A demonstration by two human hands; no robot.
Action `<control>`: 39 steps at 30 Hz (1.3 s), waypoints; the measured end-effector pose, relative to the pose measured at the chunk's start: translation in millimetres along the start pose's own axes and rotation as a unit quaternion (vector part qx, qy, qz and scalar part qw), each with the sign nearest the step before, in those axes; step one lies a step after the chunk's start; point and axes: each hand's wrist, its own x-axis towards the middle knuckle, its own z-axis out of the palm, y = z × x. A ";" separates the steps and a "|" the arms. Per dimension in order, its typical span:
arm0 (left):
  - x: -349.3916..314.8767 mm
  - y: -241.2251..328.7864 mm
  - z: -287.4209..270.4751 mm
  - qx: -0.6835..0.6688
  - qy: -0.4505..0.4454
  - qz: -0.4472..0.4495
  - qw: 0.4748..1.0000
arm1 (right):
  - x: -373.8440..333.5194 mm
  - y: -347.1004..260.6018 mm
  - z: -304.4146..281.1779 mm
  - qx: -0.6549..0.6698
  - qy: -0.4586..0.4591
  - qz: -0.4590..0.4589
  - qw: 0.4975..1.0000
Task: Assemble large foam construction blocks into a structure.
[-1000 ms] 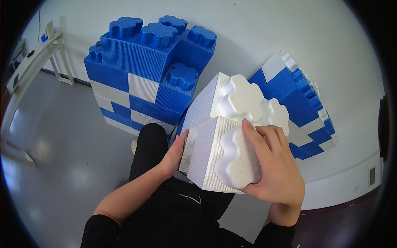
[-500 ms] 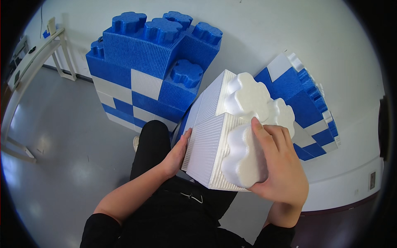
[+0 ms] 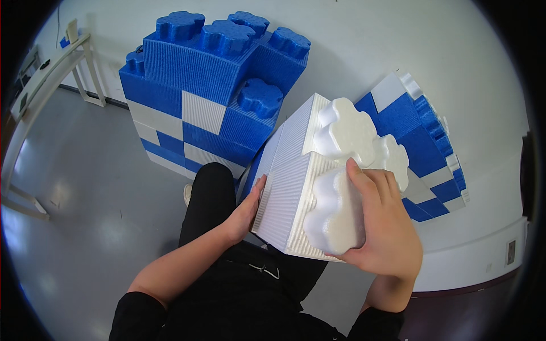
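Note:
Large white building blocks (image 3: 284, 182) with ridged sides stand between my hands, tilted in view. Their tops carry thick flower-shaped knobs. My right hand (image 3: 387, 219) is closed round the nearest white knob (image 3: 333, 213), thumb on its near edge and fingers over its far side. Against the lower left side of the white blocks, my left hand (image 3: 245, 216) lies flat with its fingers stretched out. What is under the white blocks is mostly hidden, though a strip of blue shows beside my left fingers.
A blue-and-white block stack (image 3: 193, 108) with blue knobs stands far left of the white blocks. Another blue-and-white stack (image 3: 418, 136) leans in view at the right, by the white wall (image 3: 364, 40). A white table (image 3: 57, 59) is at far left. My black-trousered knee (image 3: 213, 187) is beside the near stack.
The surroundings have shifted slightly in the picture. The white blocks have tilted a little, and both hands keep nearly the same places on them.

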 end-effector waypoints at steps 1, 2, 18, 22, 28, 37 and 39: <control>0.2 -1.0 -2.2 0.005 0.000 0.003 1.000 | 2.3 1.3 3.6 0.019 -0.003 -0.008 1.000; 0.0 -1.4 -3.5 0.010 0.000 0.007 1.000 | 4.2 1.8 6.7 0.037 -0.006 -0.016 0.999; -0.2 -2.6 -3.7 0.028 0.003 0.000 1.000 | 2.3 7.8 45.4 0.034 0.005 -0.012 0.999; -3.4 -3.1 -8.7 0.055 0.003 -0.001 0.998 | 8.5 3.2 48.2 0.017 0.009 -0.017 1.000; -3.9 -6.5 -7.5 0.136 -0.011 0.032 0.990 | 3.3 7.4 55.0 0.026 0.050 -0.025 0.998; -24.5 75.5 51.6 0.200 -0.091 0.107 0.970 | -35.6 31.5 83.1 0.215 0.258 -0.043 0.941; -22.9 72.8 51.6 0.166 -0.055 0.092 0.980 | -50.3 51.0 104.7 0.284 0.380 0.033 0.880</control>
